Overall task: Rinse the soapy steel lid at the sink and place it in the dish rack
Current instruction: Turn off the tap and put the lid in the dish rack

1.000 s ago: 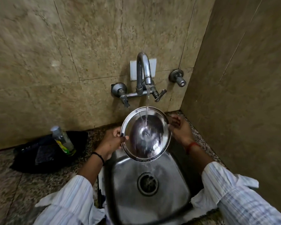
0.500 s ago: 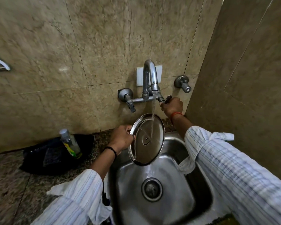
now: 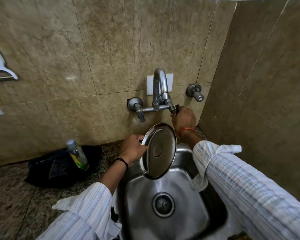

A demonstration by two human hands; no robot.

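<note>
While the right hand grips the tap lever, fingers curled on it, the steel lid stands tilted on edge over the sink, rim pinched by left hand at its left side. No dish rack in view.

The left hand is raised over the near-left side, its fingers curled and pinching the rim of the steel lid, with a dark band round the wrist. The right hand is stretched farther forward and higher, fingers closed round the tap lever, an orange thread at its wrist. Both forearms wear striped sleeves pushed back from the wrists.
</note>
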